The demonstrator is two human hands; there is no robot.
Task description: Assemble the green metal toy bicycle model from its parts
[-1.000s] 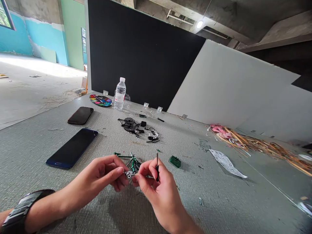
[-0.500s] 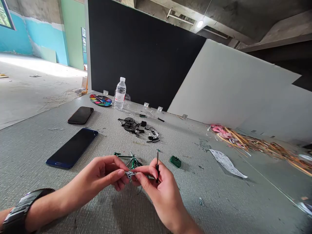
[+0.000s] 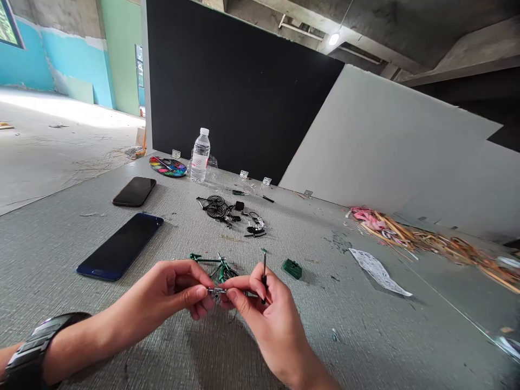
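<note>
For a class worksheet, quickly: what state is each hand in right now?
Left hand: closed, pinching a small silver part.
Right hand: closed, holding a small black screwdriver.

My head carries the camera, which faces forward and down: my left hand [image 3: 162, 290] and my right hand [image 3: 268, 309] sit close below it, and the grey table [image 3: 365, 336] stretches away to a black partition [image 3: 244, 92].

Model bicycle [image 3: 216, 268]: green frame, black tyres. Small part [image 3: 216, 291]: silver. Screwdriver [image 3: 264, 277]: black. Tabletop [image 3: 345, 346]: mottled grey-green. Phone [image 3: 119, 247]: navy rim, black screen. Palette [image 3: 168, 167]: multicoloured paint pans. Paper [image 3: 377, 272]: white, black print. Scraps [image 3: 390, 230]: pink, tan. Panel [image 3: 244, 92]: black. Wall [image 3: 77, 76]: turquoise, pale band above.
</note>
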